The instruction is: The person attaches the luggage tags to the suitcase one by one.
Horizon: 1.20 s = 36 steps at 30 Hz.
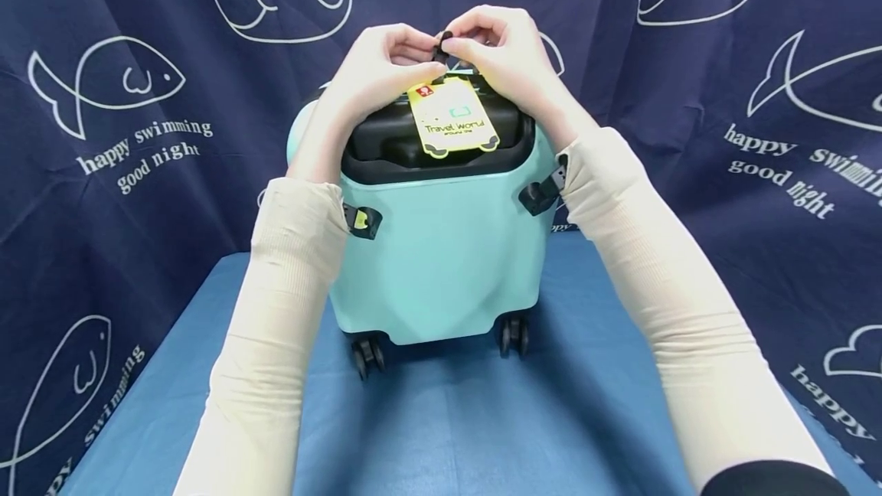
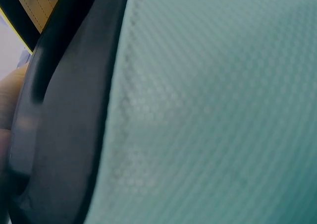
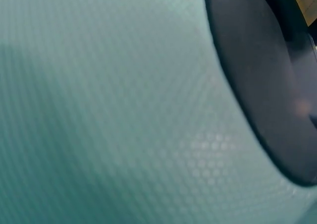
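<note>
A mint-green suitcase point(image 1: 441, 251) stands upright on its wheels, with a black recessed panel point(image 1: 372, 167) at its top. Above that panel, my left hand point(image 1: 382, 63) and right hand point(image 1: 503, 44) meet and pinch a small black strap point(image 1: 442, 48) between thumbs and fingertips. A yellow and white luggage tag point(image 1: 458, 117) printed "Travel World" hangs just below the fingers over the panel. In the left wrist view, the green shell point(image 2: 213, 105) fills most of the picture, and fingers show at the left edge. The right wrist view holds mostly shell point(image 3: 109, 105) and black panel point(image 3: 257, 75).
Black wheels point(image 1: 368, 354) under the suitcase rest on a blue cloth-covered table point(image 1: 441, 419). A dark blue curtain point(image 1: 227, 144) with white whale and fish drawings hangs behind and at both sides. Black wrist-camera mounts point(image 1: 363, 220) sit at both cream sleeves' cuffs, before the shell.
</note>
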Motion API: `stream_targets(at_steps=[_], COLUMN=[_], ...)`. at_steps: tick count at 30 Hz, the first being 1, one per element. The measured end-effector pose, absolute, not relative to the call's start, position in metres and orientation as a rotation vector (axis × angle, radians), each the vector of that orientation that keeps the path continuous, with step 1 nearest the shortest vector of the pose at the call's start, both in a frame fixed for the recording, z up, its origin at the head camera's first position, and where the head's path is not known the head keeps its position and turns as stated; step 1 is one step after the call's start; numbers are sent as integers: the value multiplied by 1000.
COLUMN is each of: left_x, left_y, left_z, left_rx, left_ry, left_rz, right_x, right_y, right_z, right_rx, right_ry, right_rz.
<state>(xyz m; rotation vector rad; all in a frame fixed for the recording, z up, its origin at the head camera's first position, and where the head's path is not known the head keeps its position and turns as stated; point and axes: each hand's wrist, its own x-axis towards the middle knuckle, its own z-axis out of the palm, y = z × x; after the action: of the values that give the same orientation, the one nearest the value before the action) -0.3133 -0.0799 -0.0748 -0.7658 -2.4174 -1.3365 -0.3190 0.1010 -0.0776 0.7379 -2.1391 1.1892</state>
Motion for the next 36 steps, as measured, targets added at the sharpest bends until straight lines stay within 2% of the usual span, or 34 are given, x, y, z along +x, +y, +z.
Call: stream_targets(at_steps=[12, 36], left_x=[-312, -311], left_y=[-80, -78], left_z=[-73, -74], left_rx=[-731, -760], left_ry=[-2468, -2483], left_rz=[-1206, -1183], right_x=[-315, -314], right_y=[100, 101], right_z=[-77, -80], right_rx=[889, 827], right_ry=[-2113, -2128], right_rz=[1372, 1279])
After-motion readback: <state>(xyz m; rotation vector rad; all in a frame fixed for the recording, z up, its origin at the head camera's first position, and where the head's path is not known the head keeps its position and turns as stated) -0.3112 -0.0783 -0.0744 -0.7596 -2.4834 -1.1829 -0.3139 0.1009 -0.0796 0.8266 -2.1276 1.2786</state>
